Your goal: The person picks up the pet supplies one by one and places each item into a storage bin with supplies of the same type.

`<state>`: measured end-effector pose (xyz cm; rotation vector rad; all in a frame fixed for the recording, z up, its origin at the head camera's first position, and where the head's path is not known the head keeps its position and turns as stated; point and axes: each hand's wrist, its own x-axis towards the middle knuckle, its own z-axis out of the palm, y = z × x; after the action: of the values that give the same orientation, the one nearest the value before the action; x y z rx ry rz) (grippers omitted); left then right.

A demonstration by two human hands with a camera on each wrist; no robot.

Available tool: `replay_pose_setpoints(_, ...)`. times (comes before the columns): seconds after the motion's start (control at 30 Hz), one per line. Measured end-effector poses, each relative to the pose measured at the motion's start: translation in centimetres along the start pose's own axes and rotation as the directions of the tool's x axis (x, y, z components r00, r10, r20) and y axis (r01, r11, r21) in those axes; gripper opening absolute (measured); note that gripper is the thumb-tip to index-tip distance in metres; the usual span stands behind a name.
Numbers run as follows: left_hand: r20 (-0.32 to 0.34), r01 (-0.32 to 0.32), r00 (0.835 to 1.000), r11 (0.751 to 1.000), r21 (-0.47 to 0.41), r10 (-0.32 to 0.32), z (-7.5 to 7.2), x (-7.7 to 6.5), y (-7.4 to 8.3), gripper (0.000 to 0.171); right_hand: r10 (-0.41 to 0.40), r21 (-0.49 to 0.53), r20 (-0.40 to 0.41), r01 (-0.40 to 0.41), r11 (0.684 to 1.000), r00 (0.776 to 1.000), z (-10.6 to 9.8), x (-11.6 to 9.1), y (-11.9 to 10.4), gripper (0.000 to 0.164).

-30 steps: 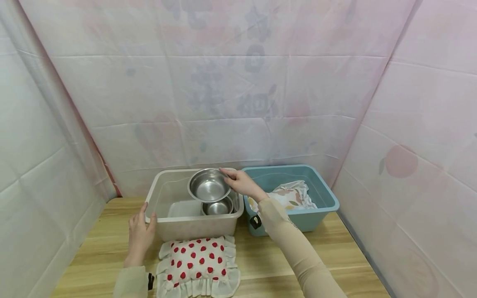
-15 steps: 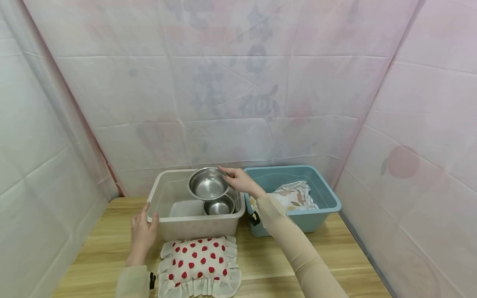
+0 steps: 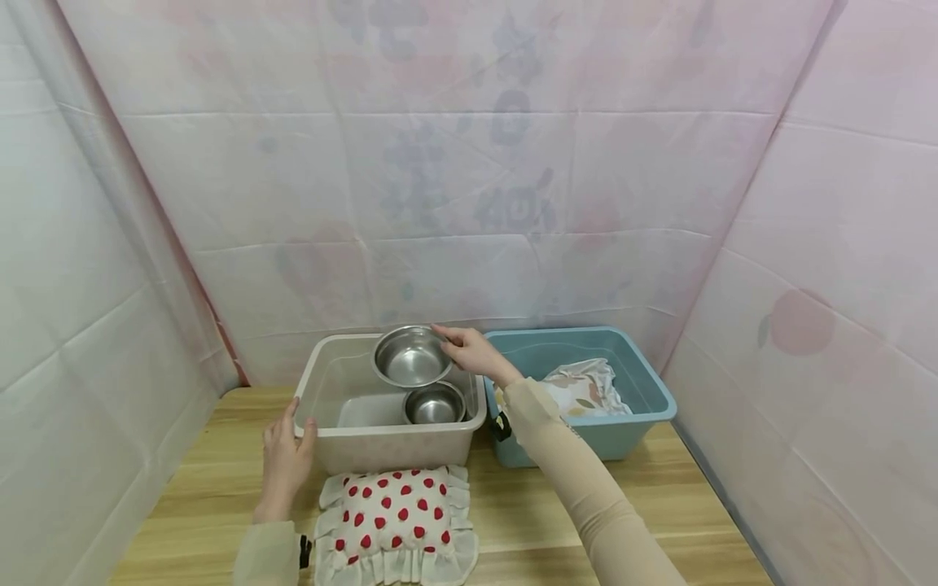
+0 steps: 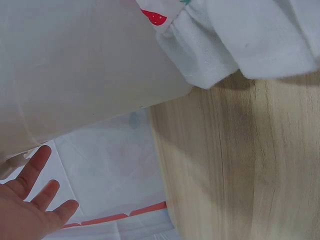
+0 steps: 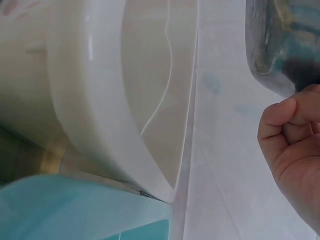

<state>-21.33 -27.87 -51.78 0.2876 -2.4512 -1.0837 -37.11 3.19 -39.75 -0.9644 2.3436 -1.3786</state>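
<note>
My right hand [image 3: 478,356] pinches the right rim of a wide stainless steel bowl [image 3: 412,360], held tilted over the beige plastic bin [image 3: 392,452]. In the right wrist view, the thumb and curled fingers meet at the bowl's [image 5: 285,55] edge. Inside the bin, below and partly behind it in view, sits a smaller steel bowl [image 3: 436,405]. My left hand [image 3: 287,462] touches the bin's front left corner. Its fingers [image 4: 39,162] look spread and fairly straight in the left wrist view, beside the bin wall [image 4: 85,65].
A blue bin [image 3: 648,407] stands against the beige one on the right, with a patterned white cloth [image 3: 586,389] inside. In front lies a small ruffled strawberry-print cushion [image 3: 399,517] on the wooden table [image 3: 528,521]. Fabric walls [image 3: 469,277] close off the back and both sides.
The steel bowl has risen slightly, so more of the smaller bowl shows below it. The view has shifted a little; my left hand stays at the bin's corner.
</note>
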Motion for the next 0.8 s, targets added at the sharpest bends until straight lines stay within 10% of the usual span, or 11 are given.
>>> replay_pose_setpoints(0.8, -0.006, 0.009, 1.0, 1.0, -0.014, -0.009, 0.0, -0.2, 0.1, 0.055, -0.008, 0.006, -0.009, 0.008, 1.0, 1.0, -0.1, 1.4, 0.1, 0.048)
